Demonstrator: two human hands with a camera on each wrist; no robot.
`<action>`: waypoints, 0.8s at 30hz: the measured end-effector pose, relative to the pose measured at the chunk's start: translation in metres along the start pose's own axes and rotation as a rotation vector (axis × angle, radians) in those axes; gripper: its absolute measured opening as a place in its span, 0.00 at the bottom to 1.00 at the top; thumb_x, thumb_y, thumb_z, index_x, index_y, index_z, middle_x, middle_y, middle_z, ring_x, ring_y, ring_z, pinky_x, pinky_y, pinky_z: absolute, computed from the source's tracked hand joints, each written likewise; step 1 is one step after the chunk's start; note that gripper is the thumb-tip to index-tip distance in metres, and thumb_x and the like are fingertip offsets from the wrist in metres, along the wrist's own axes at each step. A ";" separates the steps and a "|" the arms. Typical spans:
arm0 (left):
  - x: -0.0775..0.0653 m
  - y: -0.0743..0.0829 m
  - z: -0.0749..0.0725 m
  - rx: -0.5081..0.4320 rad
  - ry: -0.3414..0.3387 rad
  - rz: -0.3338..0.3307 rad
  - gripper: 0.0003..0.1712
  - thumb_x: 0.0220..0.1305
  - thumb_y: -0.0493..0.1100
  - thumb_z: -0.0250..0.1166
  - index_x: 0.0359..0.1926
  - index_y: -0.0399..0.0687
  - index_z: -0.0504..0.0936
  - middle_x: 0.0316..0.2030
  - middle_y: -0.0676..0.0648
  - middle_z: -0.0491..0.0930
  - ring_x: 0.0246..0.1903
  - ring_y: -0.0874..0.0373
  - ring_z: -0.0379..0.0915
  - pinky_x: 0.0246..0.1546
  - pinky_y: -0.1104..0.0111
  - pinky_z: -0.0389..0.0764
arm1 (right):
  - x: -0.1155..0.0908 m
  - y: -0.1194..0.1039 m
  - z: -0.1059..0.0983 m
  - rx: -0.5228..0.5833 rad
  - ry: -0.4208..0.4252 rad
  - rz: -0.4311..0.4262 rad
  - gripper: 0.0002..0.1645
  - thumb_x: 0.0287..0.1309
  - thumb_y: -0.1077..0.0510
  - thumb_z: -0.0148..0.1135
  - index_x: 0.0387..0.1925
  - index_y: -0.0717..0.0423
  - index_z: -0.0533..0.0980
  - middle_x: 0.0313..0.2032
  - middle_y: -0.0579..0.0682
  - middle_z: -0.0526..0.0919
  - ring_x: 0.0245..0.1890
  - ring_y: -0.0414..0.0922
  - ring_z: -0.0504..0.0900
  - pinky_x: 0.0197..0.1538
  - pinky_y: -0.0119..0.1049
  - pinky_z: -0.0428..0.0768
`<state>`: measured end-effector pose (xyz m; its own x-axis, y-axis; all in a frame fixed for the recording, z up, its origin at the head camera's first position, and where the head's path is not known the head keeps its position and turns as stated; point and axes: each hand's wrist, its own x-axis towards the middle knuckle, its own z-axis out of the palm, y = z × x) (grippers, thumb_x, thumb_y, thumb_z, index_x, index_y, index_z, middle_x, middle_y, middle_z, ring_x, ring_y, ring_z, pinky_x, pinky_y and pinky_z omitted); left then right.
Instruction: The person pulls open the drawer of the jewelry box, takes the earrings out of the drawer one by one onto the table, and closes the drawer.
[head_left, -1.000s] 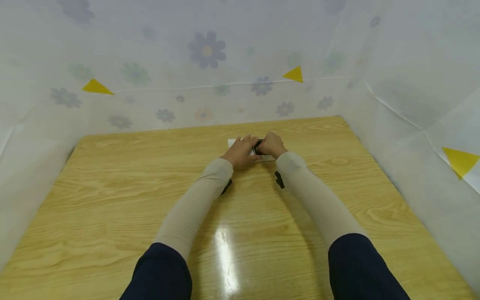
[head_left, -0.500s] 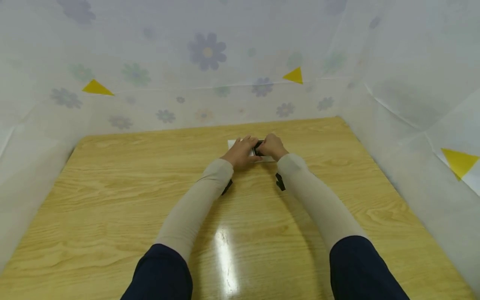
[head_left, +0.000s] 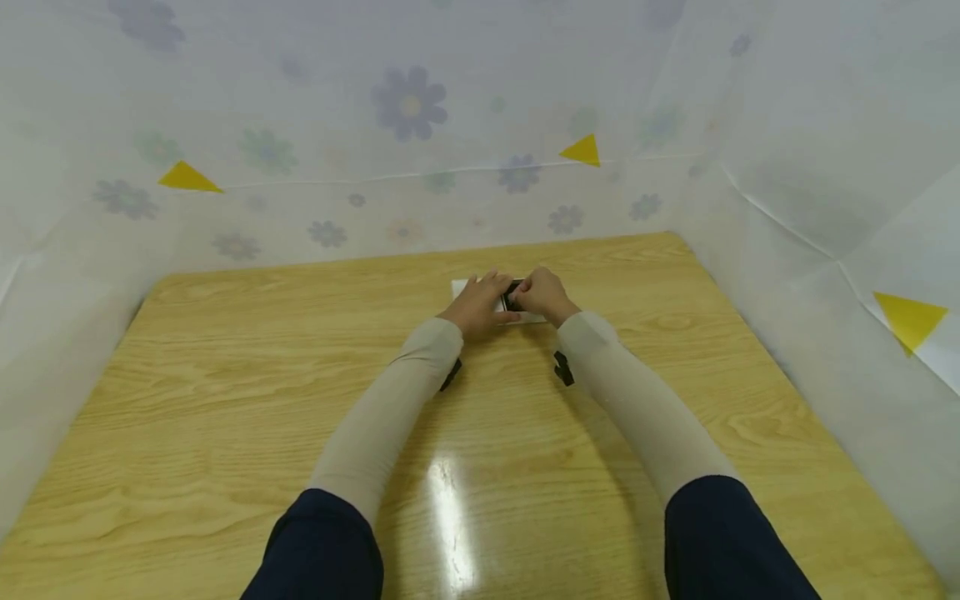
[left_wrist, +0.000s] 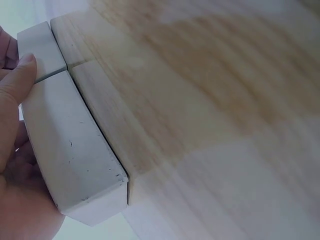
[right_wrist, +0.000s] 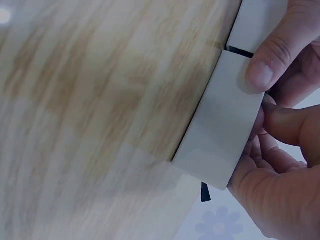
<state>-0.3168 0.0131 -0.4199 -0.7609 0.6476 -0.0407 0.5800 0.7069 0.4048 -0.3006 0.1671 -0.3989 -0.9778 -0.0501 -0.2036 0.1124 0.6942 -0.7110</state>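
Yellow wood-grain desk [head_left: 225,400]: white oblong box [right_wrist: 220,117], long axis L grip [head_left: 480,305] to R grip [head_left: 546,295]; L's holding it, R's curled, hold unclear.

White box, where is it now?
In the head view, the white box is just right of centre, near the table's far edge, partly behind the left hand and right hand.

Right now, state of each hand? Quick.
Left hand: closed, holding the white box.
Right hand: closed, curled against the box; whether it grips anything can't be told.
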 end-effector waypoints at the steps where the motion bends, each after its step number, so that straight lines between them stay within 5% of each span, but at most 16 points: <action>1: 0.000 0.000 0.001 -0.001 0.002 0.003 0.43 0.65 0.61 0.59 0.74 0.50 0.55 0.73 0.46 0.53 0.74 0.48 0.38 0.73 0.50 0.37 | -0.001 0.000 0.000 0.003 0.002 -0.004 0.18 0.63 0.66 0.53 0.17 0.61 0.76 0.47 0.59 0.83 0.24 0.43 0.71 0.29 0.33 0.72; 5: -0.001 0.000 0.003 -0.011 0.002 0.002 0.43 0.65 0.61 0.58 0.74 0.49 0.55 0.73 0.46 0.53 0.74 0.48 0.38 0.73 0.49 0.37 | -0.006 0.002 0.000 0.011 0.013 -0.029 0.14 0.65 0.64 0.54 0.27 0.66 0.81 0.47 0.59 0.82 0.35 0.48 0.78 0.37 0.36 0.75; 14: -0.002 0.002 -0.002 -0.013 0.005 0.003 0.42 0.65 0.60 0.59 0.74 0.51 0.56 0.73 0.46 0.53 0.74 0.49 0.38 0.72 0.48 0.37 | -0.016 -0.001 -0.009 0.024 0.024 -0.125 0.14 0.67 0.59 0.55 0.39 0.66 0.81 0.42 0.61 0.83 0.34 0.49 0.79 0.40 0.41 0.79; 18: -0.001 0.001 -0.003 -0.001 -0.003 0.002 0.43 0.66 0.59 0.59 0.74 0.50 0.54 0.73 0.45 0.53 0.74 0.49 0.38 0.73 0.49 0.38 | -0.020 -0.001 -0.013 0.037 0.022 -0.148 0.14 0.67 0.58 0.56 0.40 0.66 0.81 0.44 0.62 0.81 0.40 0.53 0.82 0.44 0.44 0.81; 24: -0.001 0.001 -0.002 0.001 -0.016 -0.010 0.45 0.66 0.60 0.59 0.75 0.44 0.52 0.73 0.43 0.51 0.74 0.49 0.37 0.73 0.50 0.37 | -0.028 0.005 -0.016 0.044 0.044 -0.197 0.14 0.67 0.58 0.56 0.37 0.67 0.81 0.40 0.60 0.82 0.34 0.50 0.80 0.42 0.43 0.81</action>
<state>-0.3165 0.0126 -0.4176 -0.7621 0.6447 -0.0593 0.5725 0.7139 0.4033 -0.2755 0.1834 -0.3856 -0.9884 -0.1494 -0.0285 -0.0751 0.6420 -0.7630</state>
